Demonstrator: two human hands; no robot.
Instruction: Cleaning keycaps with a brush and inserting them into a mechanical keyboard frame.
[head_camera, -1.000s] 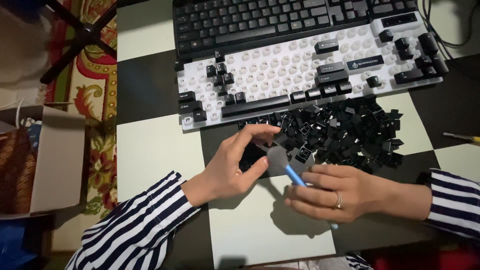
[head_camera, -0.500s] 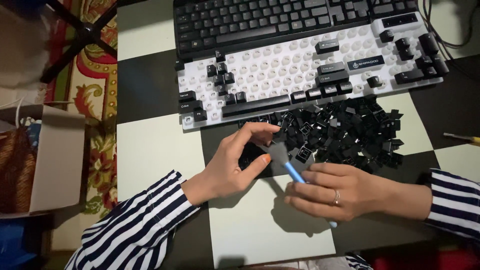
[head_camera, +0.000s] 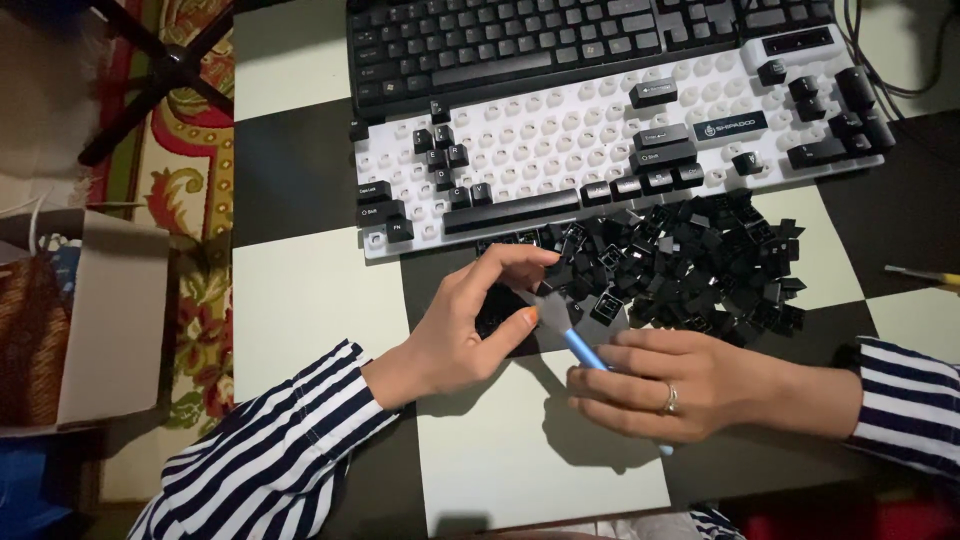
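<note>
Checkered black-and-white tabletop (head_camera: 320, 300), white keyboard base (head_camera: 600, 140) upper centre with bare round switch posts, glossy black keycap heap (head_camera: 690, 265) right of centre, open cardboard box (head_camera: 110, 310) at left edge, contents unclear, left hand (head_camera: 470, 325) pinching a black keycap (head_camera: 505, 305) mid-frame, right hand (head_camera: 680, 385) closed round a blue-handled brush (head_camera: 575, 340).

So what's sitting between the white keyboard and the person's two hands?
In the head view, a heap of loose black keycaps lies on the checkered table, between the white keyboard and the left hand and right hand.
</note>
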